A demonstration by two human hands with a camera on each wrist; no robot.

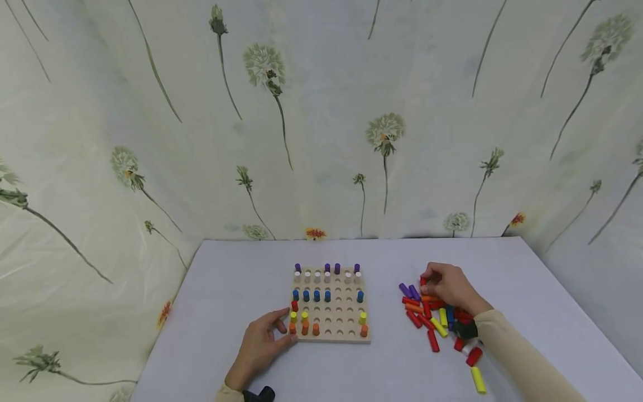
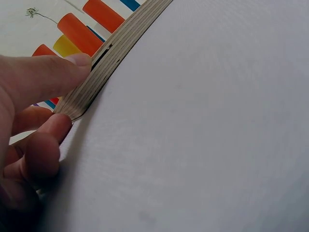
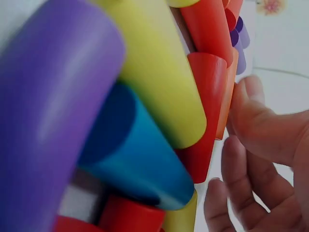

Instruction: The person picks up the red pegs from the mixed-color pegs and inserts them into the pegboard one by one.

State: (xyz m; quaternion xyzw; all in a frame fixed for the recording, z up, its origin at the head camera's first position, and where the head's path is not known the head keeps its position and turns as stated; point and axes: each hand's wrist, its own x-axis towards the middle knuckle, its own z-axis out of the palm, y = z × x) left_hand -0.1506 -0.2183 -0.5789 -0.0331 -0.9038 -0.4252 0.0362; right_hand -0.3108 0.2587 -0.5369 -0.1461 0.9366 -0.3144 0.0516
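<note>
A wooden pegboard (image 1: 334,337) stands on the table, its rows part-filled with purple, white, blue, red, yellow and orange pegs. My left hand (image 1: 261,341) holds its near left corner; in the left wrist view the thumb lies against the layered wooden edge (image 2: 99,79) and the other fingers bend around the corner. Over at the loose pegs, my right hand (image 1: 454,286) pinches a red peg (image 1: 423,281) at the far side of the heap. In the right wrist view, close-up pegs such as a blue peg (image 3: 140,150) and a yellow peg (image 3: 159,72) lie beside that hand.
Loose pegs spread over the right of the white table (image 1: 216,279), among them purple pegs (image 1: 404,290) at the heap's far left and a yellow peg (image 1: 478,380) at its near end. A dandelion-patterned curtain (image 1: 321,111) hangs behind the table.
</note>
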